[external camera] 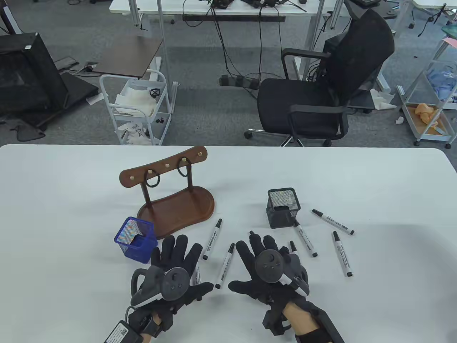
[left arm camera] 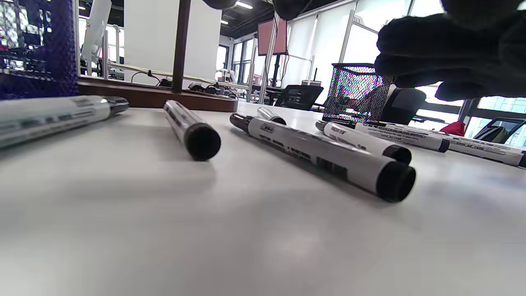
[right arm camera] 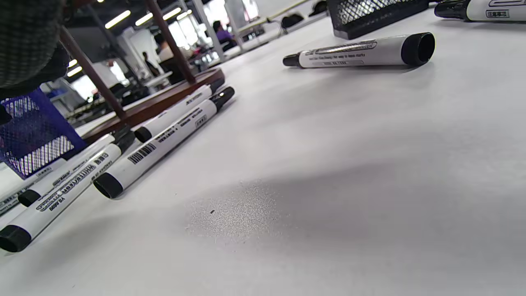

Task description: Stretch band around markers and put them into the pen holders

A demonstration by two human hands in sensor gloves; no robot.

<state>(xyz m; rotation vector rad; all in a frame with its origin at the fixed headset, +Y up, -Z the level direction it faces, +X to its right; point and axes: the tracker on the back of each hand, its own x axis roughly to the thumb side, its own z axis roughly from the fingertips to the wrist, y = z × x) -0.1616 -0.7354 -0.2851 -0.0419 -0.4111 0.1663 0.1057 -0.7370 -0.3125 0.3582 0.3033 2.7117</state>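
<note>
Several white markers with black caps lie scattered on the white table point(external camera: 357, 178). One marker point(external camera: 212, 238) and another marker point(external camera: 225, 265) lie between my hands. My left hand point(external camera: 178, 257) rests flat with spread fingers, partly over a marker. My right hand point(external camera: 264, 257) also lies flat and spread, holding nothing, and a marker tip point(external camera: 293, 247) shows at its edge. A blue mesh holder point(external camera: 135, 240) stands just left of my left fingers. A black mesh holder point(external camera: 284, 208) stands beyond my right hand. Black bands point(external camera: 153, 179) hang on a wooden hook stand point(external camera: 178, 209). The left wrist view shows markers point(left arm camera: 324, 158) close up.
Three more markers point(external camera: 342, 258) lie right of the black holder. In the right wrist view, markers point(right arm camera: 164, 142) lie before the stand's base point(right arm camera: 164, 98) and the blue holder point(right arm camera: 33, 135). Beyond the table's far edge are an office chair point(external camera: 321, 93) and a white cart point(external camera: 137, 107).
</note>
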